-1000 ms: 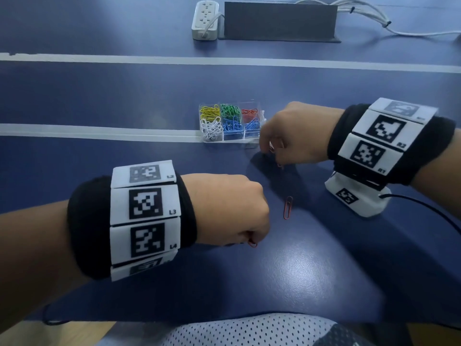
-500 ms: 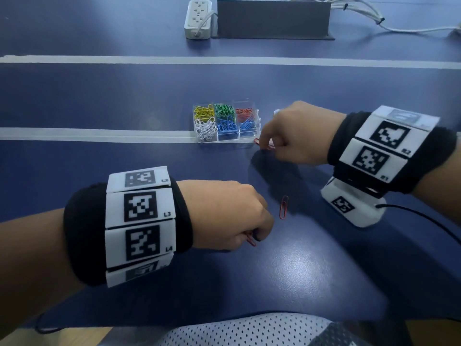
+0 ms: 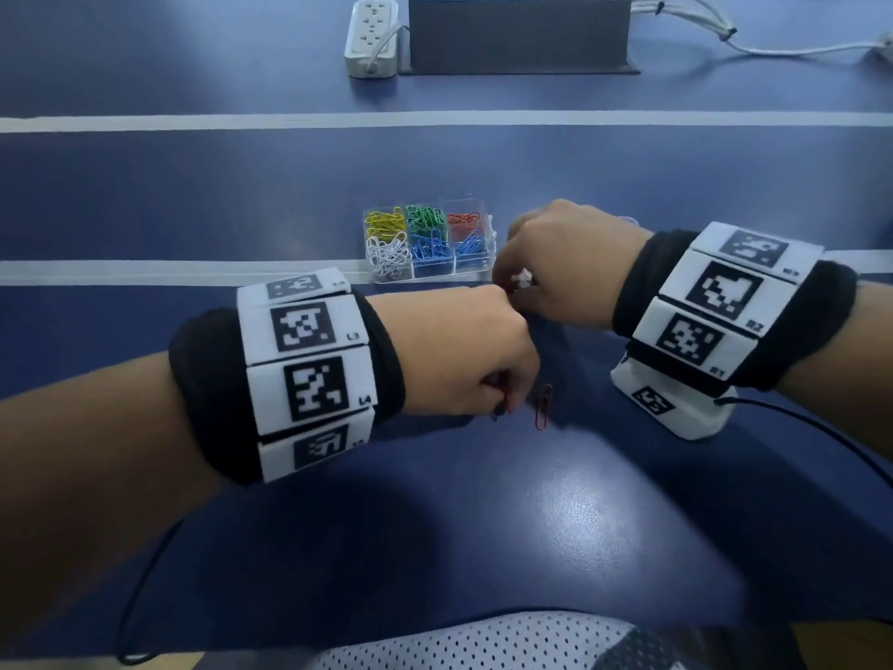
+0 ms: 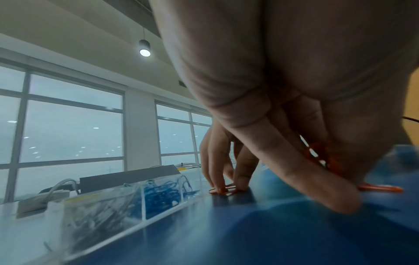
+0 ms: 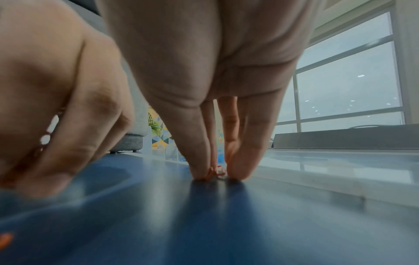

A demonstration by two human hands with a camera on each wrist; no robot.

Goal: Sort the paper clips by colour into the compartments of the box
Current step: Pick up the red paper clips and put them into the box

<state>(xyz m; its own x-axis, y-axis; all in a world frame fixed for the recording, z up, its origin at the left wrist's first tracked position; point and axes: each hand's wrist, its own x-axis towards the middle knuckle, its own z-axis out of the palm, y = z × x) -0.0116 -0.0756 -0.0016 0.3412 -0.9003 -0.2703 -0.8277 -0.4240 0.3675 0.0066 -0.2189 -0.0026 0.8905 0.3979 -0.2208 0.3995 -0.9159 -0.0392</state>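
The clear compartment box [image 3: 487, 244] holds yellow, green, red, white and blue clips in separate cells. Just right of it, my right hand [image 3: 517, 285] stands fingertips-down on the table and pinches a red paper clip [image 5: 218, 171] that lies flat there [image 4: 223, 189]. My left hand [image 3: 505, 408] is curled low over the table in front of it and holds a red paper clip [image 4: 316, 155] against its fingers. Another red paper clip [image 3: 543, 412] lies loose on the table right beside the left fingertips.
The table [image 3: 531, 524] is dark blue with pale strips [image 3: 193, 123] across it. A white power strip [image 3: 371, 36] and a dark upright panel [image 3: 519, 36] stand at the back, with cables [image 3: 725, 31]. A white marker block [image 3: 676, 408] hangs under my right wrist.
My left hand has moved forward and right, carrying its red clip, and is now beside the loose red clip. My right hand stays by the box, its fingertips down on a red clip.
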